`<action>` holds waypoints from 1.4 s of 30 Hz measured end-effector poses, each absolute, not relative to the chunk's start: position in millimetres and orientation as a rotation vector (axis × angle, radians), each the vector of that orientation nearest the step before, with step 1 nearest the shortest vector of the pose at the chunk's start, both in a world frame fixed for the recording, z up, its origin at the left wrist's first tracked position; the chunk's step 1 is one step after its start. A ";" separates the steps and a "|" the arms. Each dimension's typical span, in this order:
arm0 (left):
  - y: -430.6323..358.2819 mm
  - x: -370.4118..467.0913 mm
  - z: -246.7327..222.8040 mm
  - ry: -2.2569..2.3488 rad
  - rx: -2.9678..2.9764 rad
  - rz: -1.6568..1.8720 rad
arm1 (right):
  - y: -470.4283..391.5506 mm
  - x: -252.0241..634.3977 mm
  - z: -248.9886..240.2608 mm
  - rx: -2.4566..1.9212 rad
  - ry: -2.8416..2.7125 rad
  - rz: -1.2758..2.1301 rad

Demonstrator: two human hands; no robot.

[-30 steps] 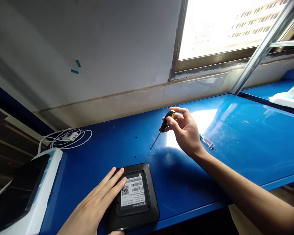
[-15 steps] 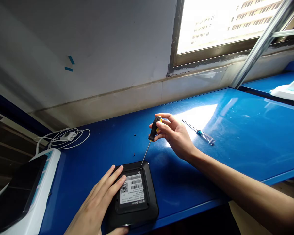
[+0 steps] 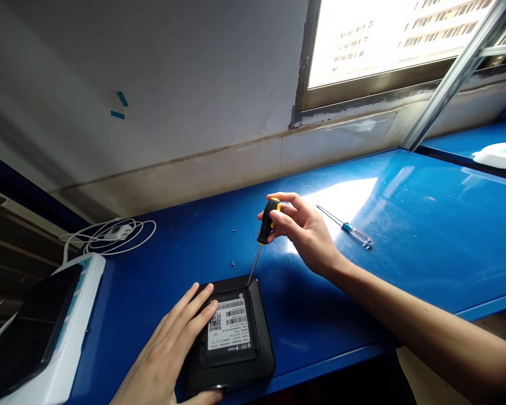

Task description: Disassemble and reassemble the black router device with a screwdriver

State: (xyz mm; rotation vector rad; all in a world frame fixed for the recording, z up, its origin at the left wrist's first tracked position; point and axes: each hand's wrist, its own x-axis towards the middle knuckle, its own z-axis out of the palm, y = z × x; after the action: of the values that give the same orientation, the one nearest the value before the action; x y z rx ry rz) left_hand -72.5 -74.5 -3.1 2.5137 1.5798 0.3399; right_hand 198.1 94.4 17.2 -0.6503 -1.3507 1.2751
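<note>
A black square device (image 3: 263, 337) with a white printed label (image 3: 231, 326) lies near the table's front edge. Across its left side rests my left hand (image 3: 172, 337), fingers spread and thumb at the lower edge. My right hand (image 3: 306, 230) grips a black and yellow screwdriver (image 3: 269, 222) by the handle, fingers wrapped round it. The screwdriver's tip meets the device's top right corner, and its shaft leans slightly right. Two small screws (image 3: 234, 230) (image 3: 232, 264) lie on the table behind the device.
A second screwdriver with a clear handle (image 3: 358, 235) lies right of my right hand on the blue table (image 3: 425, 236). At the left are a white device with a dark screen (image 3: 78, 315) and a coiled white cable (image 3: 141, 239). A metal post (image 3: 451, 84) stands back right.
The view has shifted slightly. The screwdriver's tip stays at the device's corner, and both hands keep nearly the same pose.
</note>
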 end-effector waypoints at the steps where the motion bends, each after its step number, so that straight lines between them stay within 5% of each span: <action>1: -74.6 -72.5 -3.3 1.580 2.513 0.346 | 94.1 198.0 17.5 -0.652 -1.364 1.259; 10: -71.2 -81.6 -21.1 1.530 2.661 0.412 | 99.7 196.9 13.5 -0.694 -1.276 0.980; 42: -75.5 -58.4 -10.2 1.904 2.282 0.561 | 89.7 193.9 13.2 -0.607 -1.258 1.536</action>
State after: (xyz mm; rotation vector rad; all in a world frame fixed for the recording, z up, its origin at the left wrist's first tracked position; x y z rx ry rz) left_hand -58.4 -75.5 -10.2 2.2822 1.9042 0.5611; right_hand 193.9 89.7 13.2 -0.6066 -1.2578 1.5359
